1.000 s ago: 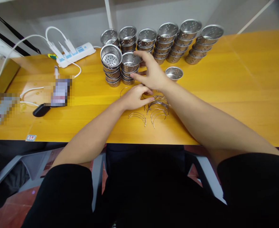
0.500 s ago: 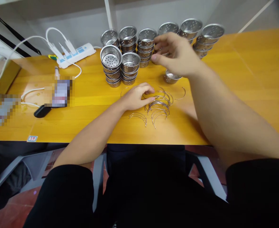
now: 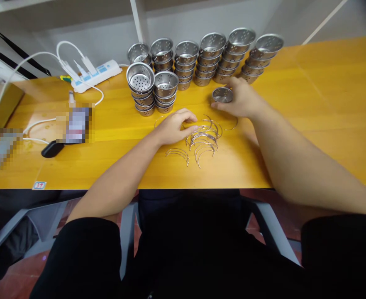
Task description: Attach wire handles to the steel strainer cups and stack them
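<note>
My right hand is around a single small perforated metal cup on the table, thumb across its front and fingers at its back right rim. The cup stands upright; its right side and lower front are hidden. My left hand rests on the table at the left edge of a pile of thin curved wire handles. Its thumb and fingers are curved and apart, with nothing visible gripped. One loose wire handle lies to the right of the pile.
Several stacks of perforated metal cups stand along the back of the yellow table. At the left are a white power strip with cables, a phone and a small black device.
My right hand has come down from in front of the back stacks to the single cup, uncovering those stacks. My left hand has stayed by the wire pile. The view has shifted slightly.
</note>
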Available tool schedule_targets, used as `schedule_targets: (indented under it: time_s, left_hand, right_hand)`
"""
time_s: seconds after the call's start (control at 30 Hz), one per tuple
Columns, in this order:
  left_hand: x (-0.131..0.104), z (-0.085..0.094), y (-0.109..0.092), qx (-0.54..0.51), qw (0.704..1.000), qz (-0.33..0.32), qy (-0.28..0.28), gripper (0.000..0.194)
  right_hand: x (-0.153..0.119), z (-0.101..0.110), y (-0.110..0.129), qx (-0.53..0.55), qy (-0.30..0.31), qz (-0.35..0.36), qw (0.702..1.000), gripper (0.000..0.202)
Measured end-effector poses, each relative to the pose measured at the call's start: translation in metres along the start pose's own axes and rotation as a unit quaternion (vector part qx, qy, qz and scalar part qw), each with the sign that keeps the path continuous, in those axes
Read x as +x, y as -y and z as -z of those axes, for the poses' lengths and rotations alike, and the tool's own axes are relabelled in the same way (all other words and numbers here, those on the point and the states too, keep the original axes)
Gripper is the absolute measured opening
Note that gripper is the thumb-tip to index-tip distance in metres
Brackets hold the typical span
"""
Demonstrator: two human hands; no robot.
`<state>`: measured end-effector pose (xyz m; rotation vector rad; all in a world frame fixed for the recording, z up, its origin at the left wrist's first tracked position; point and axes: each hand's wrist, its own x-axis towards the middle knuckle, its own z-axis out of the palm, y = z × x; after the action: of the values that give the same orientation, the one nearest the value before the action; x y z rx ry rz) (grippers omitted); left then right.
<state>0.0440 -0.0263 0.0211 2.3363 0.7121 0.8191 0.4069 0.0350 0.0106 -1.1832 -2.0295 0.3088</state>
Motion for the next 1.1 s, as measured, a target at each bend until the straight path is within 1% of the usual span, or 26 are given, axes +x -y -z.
schedule_targets:
  time_s: [0.07,0.1,0.13,0.17,0.23,0.3,0.37,0.47,0.53,0.6,0.7,0.73,0.77,0.83,0.87,0.9,0.93,1.03,1.1]
  left_hand:
    - [0.000,0.000,0.005,0.005,1.000,0.009,-0.012,0.017]
    - [0.000,0.000,0.009,0.005,1.000,0.016,-0.016,0.018]
    - [-0.001,-0.001,0.013,0.005,0.999,0.024,-0.022,0.021]
    - [-0.001,-0.002,0.019,0.002,0.999,0.035,-0.028,0.028]
    - [-0.001,-0.006,0.030,-0.007,0.997,0.058,-0.045,0.052]
    - [-0.001,-0.012,0.042,-0.019,0.996,0.070,-0.058,0.078]
    - [0.000,-0.017,0.050,-0.025,0.996,0.057,-0.061,0.093]
    - [0.003,-0.019,0.056,-0.026,0.997,0.017,-0.069,0.101]
    - [0.006,-0.018,0.056,-0.033,0.997,0.007,-0.076,0.106]
    - [0.008,-0.016,0.056,-0.051,0.995,0.007,-0.080,0.108]
    - [0.009,-0.014,0.057,-0.070,0.994,0.007,-0.083,0.101]
    - [0.008,-0.013,0.057,-0.071,0.994,0.007,-0.082,0.097]
    - [0.008,-0.013,0.057,-0.073,0.994,0.009,-0.082,0.093]
    - [0.009,-0.015,0.059,-0.081,0.993,0.013,-0.085,0.090]
    - [0.009,-0.016,0.061,-0.090,0.992,0.015,-0.090,0.089]
    - [0.010,-0.016,0.062,-0.102,0.990,0.017,-0.096,0.090]
    - [0.011,-0.017,0.064,-0.116,0.988,0.020,-0.100,0.091]
    - [0.013,-0.018,0.069,-0.147,0.983,0.029,-0.102,0.095]
    - [0.014,-0.016,0.069,-0.155,0.982,0.035,-0.104,0.097]
  right_hand:
    - [0.002,-0.002,0.012,-0.067,0.035,-0.071,0.995,0.090]
    - [0.003,-0.002,0.021,-0.086,0.047,-0.097,0.990,0.096]
    - [0.003,-0.001,0.031,-0.085,0.058,-0.108,0.989,0.099]
    - [0.003,-0.001,0.041,-0.069,0.069,-0.105,0.990,0.100]
    - [0.002,-0.001,0.060,-0.005,0.081,-0.081,0.993,0.102]
    - [-0.001,-0.005,0.077,0.062,0.096,-0.048,0.992,0.113]
    - [-0.003,-0.013,0.092,0.103,0.098,-0.022,0.990,0.127]
    - [-0.004,-0.026,0.111,0.134,0.103,-0.006,0.986,0.142]
    - [-0.004,-0.030,0.122,0.166,0.121,-0.007,0.979,0.148]
    - [-0.005,-0.027,0.130,0.205,0.147,-0.014,0.968,0.151]
    - [-0.005,-0.013,0.133,0.232,0.160,-0.027,0.959,0.152]
    - [-0.006,-0.006,0.132,0.226,0.158,-0.032,0.961,0.149]
    - [-0.006,0.001,0.129,0.216,0.159,-0.038,0.963,0.140]
    - [-0.007,0.015,0.122,0.182,0.176,-0.053,0.966,0.107]
    - [-0.007,0.020,0.119,0.164,0.196,-0.062,0.965,0.090]
    - [-0.008,0.024,0.117,0.146,0.223,-0.071,0.961,0.077]
    - [-0.008,0.027,0.115,0.130,0.255,-0.078,0.955,0.069]
    - [-0.009,0.024,0.118,0.089,0.351,-0.081,0.929,0.057]
    - [-0.008,0.017,0.124,0.064,0.373,-0.073,0.923,0.048]
